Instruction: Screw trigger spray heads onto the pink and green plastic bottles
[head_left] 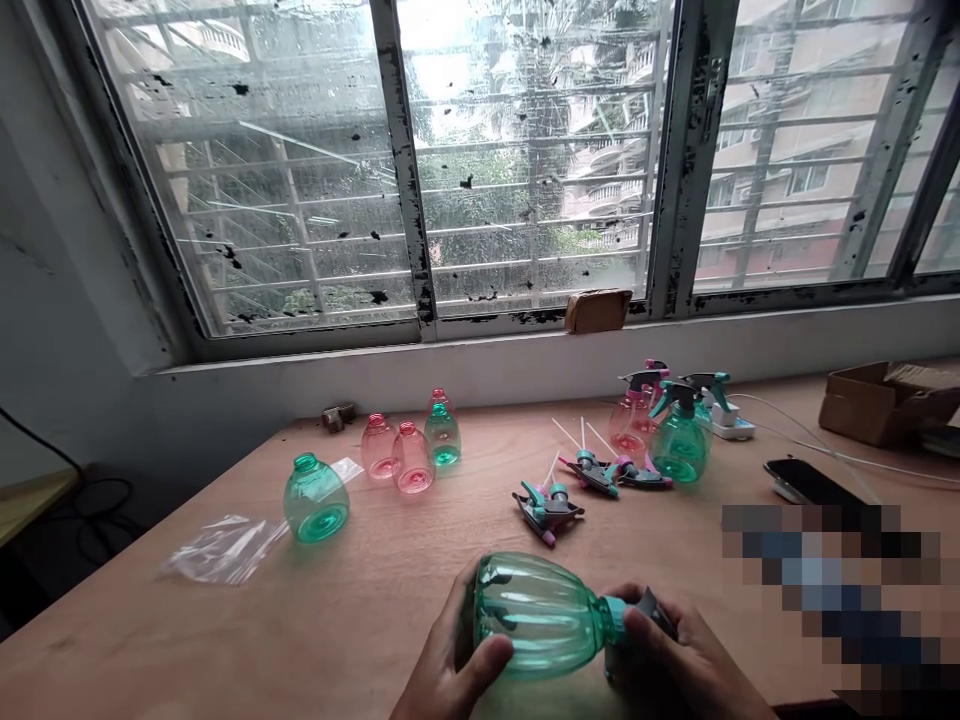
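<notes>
A clear green spray bottle [536, 615] lies sideways between my two hands near the table's front edge. My left hand [461, 650] is wrapped round its base, with the thumb across the side. At the neck, my right hand [667, 635] grips the turquoise collar of the grey spray head [616, 618]; part of that head is hidden by the fingers. Just beyond lie several loose spray heads [547, 512] with white tubes. Finished-looking spray bottles with heads on, green [681, 445] and pink [628, 425], stand at the back right.
Headless bottles, green [316, 505] and pink [414, 465], stand on the left of the wooden table [420, 590]. A clear plastic bag [225, 550] lies by them. Rightward are a phone [814, 485], a white charger with cable [731, 425] and a cardboard box [870, 405].
</notes>
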